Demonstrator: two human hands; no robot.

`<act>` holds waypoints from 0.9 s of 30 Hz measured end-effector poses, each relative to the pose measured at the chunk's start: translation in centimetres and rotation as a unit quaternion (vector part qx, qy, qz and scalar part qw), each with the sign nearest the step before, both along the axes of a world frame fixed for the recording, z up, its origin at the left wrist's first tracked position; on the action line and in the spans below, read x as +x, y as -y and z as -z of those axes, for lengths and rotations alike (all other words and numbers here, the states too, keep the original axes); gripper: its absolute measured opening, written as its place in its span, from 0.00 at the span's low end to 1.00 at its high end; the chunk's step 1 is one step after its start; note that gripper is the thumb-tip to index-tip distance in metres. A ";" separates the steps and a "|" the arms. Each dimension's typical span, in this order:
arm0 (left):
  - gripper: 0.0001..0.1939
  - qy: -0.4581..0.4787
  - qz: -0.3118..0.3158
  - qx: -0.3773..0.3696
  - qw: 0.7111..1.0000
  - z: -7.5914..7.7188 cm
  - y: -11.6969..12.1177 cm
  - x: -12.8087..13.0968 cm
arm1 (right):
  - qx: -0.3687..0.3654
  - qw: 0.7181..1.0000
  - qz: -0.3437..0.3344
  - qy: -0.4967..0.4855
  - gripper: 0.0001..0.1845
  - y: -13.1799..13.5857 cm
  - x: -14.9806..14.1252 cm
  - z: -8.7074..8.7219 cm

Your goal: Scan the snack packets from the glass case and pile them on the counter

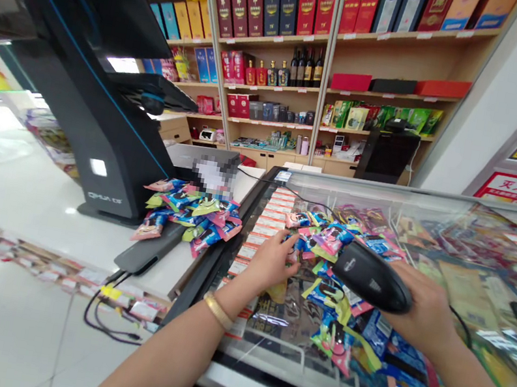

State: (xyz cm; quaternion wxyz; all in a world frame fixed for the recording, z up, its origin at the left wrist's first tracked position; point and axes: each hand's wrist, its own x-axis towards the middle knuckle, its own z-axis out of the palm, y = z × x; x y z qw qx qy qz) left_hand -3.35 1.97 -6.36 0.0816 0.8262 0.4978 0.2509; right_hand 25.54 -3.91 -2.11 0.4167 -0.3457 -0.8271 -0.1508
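Note:
My right hand (pixel 422 307) is wrapped round a black handheld barcode scanner (pixel 371 277), whose head points left over a spread of small colourful snack packets (pixel 332 311) on the glass counter (pixel 471 282). My left hand (pixel 272 258), with a gold bangle on the wrist, is closed with its fingertips pinching one of the snack packets (pixel 297 243) at the left edge of that spread. The scanner's cable trails off to the right behind my wrist.
A second heap of snack packets (pixel 192 215) lies by the base of a black checkout terminal (pixel 101 127) at left. Cables (pixel 111 317) hang off the counter's front. Shelves with boxed goods and bottles (pixel 305 62) fill the back wall. A small black screen (pixel 386 155) stands behind the counter.

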 end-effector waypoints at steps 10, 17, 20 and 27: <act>0.34 0.242 -0.064 -0.086 0.964 -0.6 -0.4 -0.5 | 0.000 1.000 0.000 -0.015 0.10 -0.1 0.2 0.4; 0.27 0.672 -0.014 -0.332 0.661 -3.2 -0.5 -1.6 | -0.003 1.000 -0.002 -0.010 0.08 0.0 0.0 0.2; 0.25 0.724 0.031 -0.364 0.584 -3.4 -0.3 -1.5 | -0.011 1.000 -0.007 -0.010 0.08 0.2 -0.1 0.0; 0.27 0.718 0.102 -0.357 0.589 -2.5 0.2 -0.4 | -0.027 0.999 -0.021 -0.002 0.08 0.5 -0.6 -0.5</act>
